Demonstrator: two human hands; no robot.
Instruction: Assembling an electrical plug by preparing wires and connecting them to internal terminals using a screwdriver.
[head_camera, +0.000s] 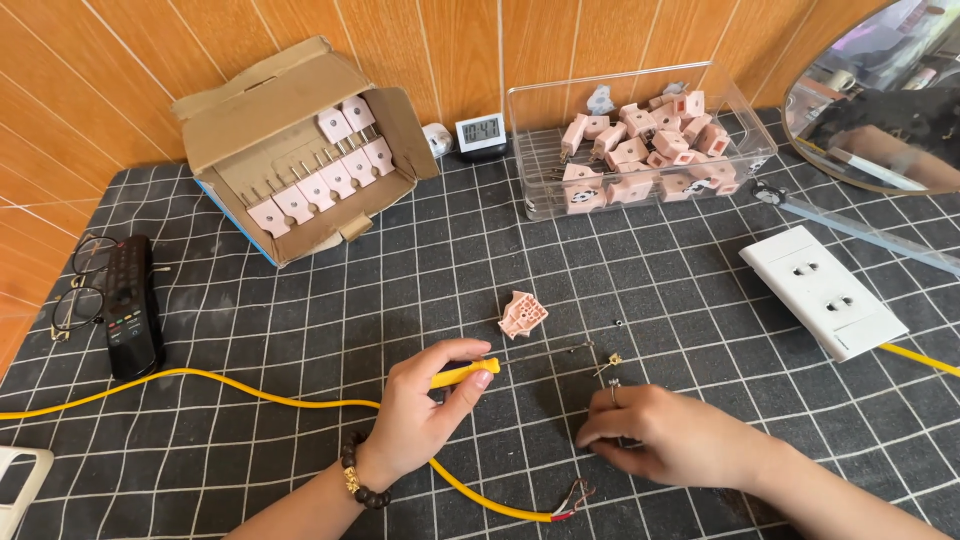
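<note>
Left grip (425, 400) holds a yellow screwdriver (470, 373); right grip (650, 430) pinches narrow on the desk (300, 330), its contents hidden. Pink plug (522, 314) lies just beyond both.

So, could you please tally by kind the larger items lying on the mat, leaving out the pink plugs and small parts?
Cardboard box: 1
Clear plastic tub: 1
Small clock: 1
White wall socket: 1
Remote control: 1
Glasses: 1
Yellow-handled screwdriver: 1
Total: 7
</note>
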